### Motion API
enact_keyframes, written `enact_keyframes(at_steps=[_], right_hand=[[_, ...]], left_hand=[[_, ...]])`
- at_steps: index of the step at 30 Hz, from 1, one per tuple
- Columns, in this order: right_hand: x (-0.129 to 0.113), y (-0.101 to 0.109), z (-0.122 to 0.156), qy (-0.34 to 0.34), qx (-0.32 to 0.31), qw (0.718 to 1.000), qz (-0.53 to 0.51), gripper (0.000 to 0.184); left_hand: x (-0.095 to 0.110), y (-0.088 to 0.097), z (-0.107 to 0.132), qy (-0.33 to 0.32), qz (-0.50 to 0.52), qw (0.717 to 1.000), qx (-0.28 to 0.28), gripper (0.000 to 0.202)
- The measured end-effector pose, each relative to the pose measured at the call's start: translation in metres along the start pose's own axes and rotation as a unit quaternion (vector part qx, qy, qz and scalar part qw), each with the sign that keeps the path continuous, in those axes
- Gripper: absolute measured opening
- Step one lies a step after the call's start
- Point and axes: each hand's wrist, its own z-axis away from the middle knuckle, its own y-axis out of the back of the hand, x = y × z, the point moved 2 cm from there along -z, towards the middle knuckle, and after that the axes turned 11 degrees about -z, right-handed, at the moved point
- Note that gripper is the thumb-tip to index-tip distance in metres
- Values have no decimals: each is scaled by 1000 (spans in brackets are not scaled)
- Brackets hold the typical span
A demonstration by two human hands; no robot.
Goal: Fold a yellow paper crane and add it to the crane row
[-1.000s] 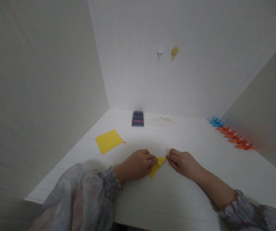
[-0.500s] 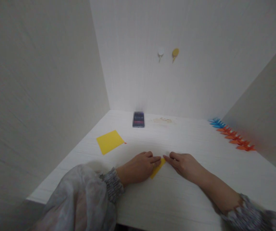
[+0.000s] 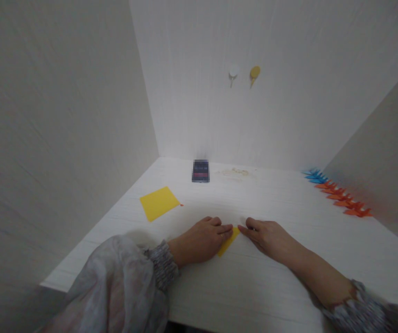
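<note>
A small piece of folded yellow paper [image 3: 228,243] lies on the table, partly covered by fingers. My left hand [image 3: 204,241] rests over its left side, fingers together and pressing it down near the top. At the upper right corner of that paper, the fingertips of my right hand [image 3: 267,239] touch its edge, the thumb and fingers drawn together. Farther left lies a flat yellow sheet of paper [image 3: 159,204], apart from both hands. A tiny red bit [image 3: 181,205] is by the sheet's right corner.
Folded orange paper birds [image 3: 344,199] and blue ones [image 3: 315,175] line the right wall. A dark, blurred rectangular object [image 3: 200,171] stands near the back wall. White [image 3: 233,74] and yellow hooks [image 3: 254,72] hang on that wall. The white table [image 3: 240,291] ends close to me.
The right hand has shifted very slightly to the right along the folded paper's top corner. My left hand keeps its place on the paper. The whole view has moved a little.
</note>
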Motion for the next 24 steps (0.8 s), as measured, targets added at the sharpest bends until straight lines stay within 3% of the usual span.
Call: enact_keyframes(at_steps=[12, 24], right_hand=[[1, -2, 0, -12, 14, 999, -34, 28], [15, -3, 4, -42, 56, 962, -264, 29]], left_hand=[[-1, 1, 1, -8, 9, 1000, -9, 35], [-1, 1, 1, -6, -1, 1000, -5, 35]])
